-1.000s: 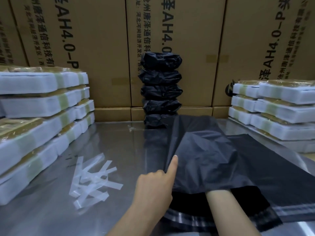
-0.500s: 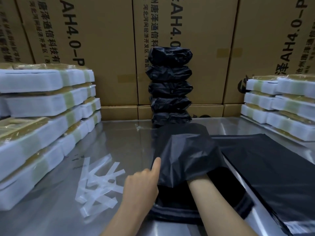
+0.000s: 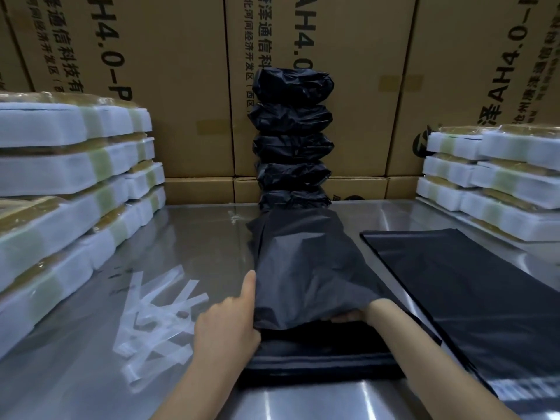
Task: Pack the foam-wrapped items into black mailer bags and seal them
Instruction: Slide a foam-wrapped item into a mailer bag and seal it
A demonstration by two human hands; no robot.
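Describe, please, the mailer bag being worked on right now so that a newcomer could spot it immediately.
Start at the steel table before the cardboard boxes. In its near middle, below the stack of sealed black parcels, lies the black mailer bag between both hands. Unlike the flat empty bags to its right, it is puffed up and its mouth is held open.

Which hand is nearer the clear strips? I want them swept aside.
Left. The left hand lies just right of the clear strips; the right hand is farther right, under the bag.
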